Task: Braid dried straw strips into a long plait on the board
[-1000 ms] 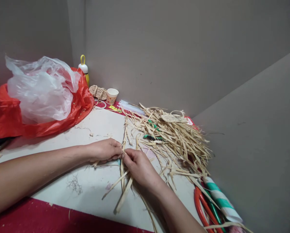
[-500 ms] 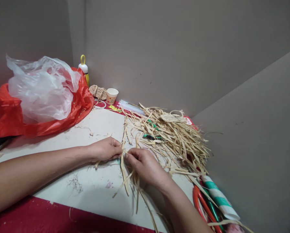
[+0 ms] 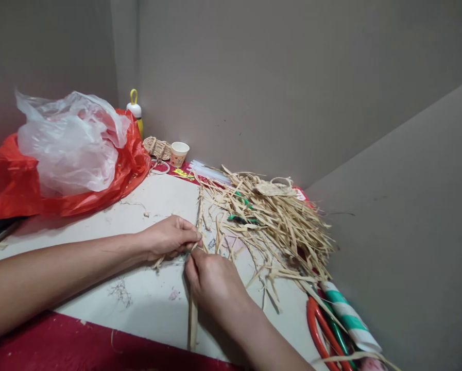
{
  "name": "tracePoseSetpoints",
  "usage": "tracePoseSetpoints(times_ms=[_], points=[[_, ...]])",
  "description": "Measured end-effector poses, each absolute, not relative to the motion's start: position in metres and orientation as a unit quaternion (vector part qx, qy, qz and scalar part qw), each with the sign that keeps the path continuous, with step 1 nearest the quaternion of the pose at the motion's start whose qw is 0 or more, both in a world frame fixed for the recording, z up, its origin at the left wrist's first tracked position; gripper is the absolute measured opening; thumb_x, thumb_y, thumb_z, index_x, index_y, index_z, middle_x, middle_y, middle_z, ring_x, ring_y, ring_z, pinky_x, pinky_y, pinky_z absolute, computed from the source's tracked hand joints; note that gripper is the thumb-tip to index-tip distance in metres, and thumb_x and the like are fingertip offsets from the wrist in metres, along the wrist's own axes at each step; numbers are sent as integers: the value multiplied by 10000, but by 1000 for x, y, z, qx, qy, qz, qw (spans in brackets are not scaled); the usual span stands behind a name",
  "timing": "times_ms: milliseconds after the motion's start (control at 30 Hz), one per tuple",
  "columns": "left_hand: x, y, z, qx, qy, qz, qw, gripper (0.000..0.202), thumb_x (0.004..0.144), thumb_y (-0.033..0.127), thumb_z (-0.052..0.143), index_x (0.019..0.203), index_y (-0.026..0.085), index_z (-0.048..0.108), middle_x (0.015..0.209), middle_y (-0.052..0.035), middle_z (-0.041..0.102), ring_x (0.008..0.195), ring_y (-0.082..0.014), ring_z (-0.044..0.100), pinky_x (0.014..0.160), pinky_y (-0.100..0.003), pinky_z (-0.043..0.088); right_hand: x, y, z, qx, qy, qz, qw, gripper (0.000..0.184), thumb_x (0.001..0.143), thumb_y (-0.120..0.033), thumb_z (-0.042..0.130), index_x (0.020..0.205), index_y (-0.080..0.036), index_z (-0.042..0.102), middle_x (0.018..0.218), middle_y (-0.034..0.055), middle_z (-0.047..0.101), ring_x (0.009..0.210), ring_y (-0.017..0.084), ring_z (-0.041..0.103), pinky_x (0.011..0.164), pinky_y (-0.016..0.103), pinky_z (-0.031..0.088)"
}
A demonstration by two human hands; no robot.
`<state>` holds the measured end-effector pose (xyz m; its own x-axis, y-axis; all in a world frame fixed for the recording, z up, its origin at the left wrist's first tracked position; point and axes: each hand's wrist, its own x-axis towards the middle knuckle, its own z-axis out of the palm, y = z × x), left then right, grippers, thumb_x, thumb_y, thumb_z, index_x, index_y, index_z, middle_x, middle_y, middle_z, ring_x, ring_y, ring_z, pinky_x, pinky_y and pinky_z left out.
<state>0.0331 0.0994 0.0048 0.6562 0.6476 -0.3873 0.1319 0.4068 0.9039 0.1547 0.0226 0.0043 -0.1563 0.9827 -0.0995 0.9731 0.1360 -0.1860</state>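
A braid of pale dried straw runs across the white board toward the back. My left hand pinches it at its near end, thumb and fingers pressed together. Right beside it, my right hand is closed on straw strands, its fingertips almost touching the left ones. One flat straw strip hangs from under my right hand toward the board's front edge. A large heap of loose straw lies to the right, with green-handled scissors partly buried in it.
A red plastic bag with a clear bag fills the left. Behind stand a paper cup, a woven straw piece and a yellow bottle. Red-handled shears and a green-white roll lie at right, near grey walls.
My right hand has moved slightly left and nearer, closing in on the left fingertips. The spread strands below my hands have shifted, and a single strip now hangs straight.
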Motion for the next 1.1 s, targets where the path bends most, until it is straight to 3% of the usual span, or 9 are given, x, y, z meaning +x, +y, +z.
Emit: tracePoseSetpoints(times_ms=[133,267,367,500,567,633,800,1000,1100], points=[[31,100,5,501,370,165,765,147,688,280,577,665,135,563,438,88,368,327,-14,202,333,-186,97,150,11,15,-584,-804,115,-10,253,857,-185,404,760,-147,635,610,88,668,481,157,541,484,277,221],[29,105,5,481,341,160,792,175,701,289,607,656,140,528,429,95,343,341,-9,180,345,-175,87,161,0,40,-475,-828,297,14,255,834,-298,511,639,-173,619,535,17,598,452,102,445,467,239,249],[27,108,7,470,313,151,812,200,706,299,622,655,136,519,412,97,328,350,-9,162,350,-167,81,182,8,54,-507,-751,397,146,355,854,-397,488,591,-174,568,499,-18,509,458,91,408,447,209,280],[25,110,8,469,294,147,820,217,709,321,633,686,138,519,422,100,312,366,-16,159,359,-169,79,201,37,43,-621,-614,322,365,319,847,-418,486,681,-161,580,616,10,567,475,97,418,465,218,326],[25,110,7,484,284,141,815,227,724,346,620,705,143,521,428,101,301,368,-21,157,366,-177,81,201,48,29,-605,-606,374,356,279,841,-415,503,784,-161,603,714,22,608,484,90,417,470,216,323],[24,110,4,512,272,140,803,249,742,382,602,703,152,514,435,100,296,373,-28,168,375,-185,99,197,55,15,-571,-609,451,317,322,857,-438,475,743,-157,582,646,7,574,478,86,398,471,214,311],[23,110,-4,612,293,127,723,321,783,475,525,708,163,523,458,88,320,398,-49,207,405,-198,148,193,59,-2,-511,-571,581,274,416,867,-487,442,626,-152,494,470,-68,333,436,67,242,432,216,173],[22,111,-2,756,294,153,565,246,806,319,467,650,144,545,563,51,424,532,-71,344,520,-184,283,194,61,-7,-483,-471,675,299,370,804,-409,527,543,-164,434,412,-88,287,393,49,176,412,223,108],[20,109,4,769,325,111,539,204,767,247,450,611,153,543,510,49,421,473,-78,347,476,-195,280,187,58,-11,-514,-443,666,309,346,788,-379,518,528,-156,473,370,-90,286,354,42,164,386,221,91]])
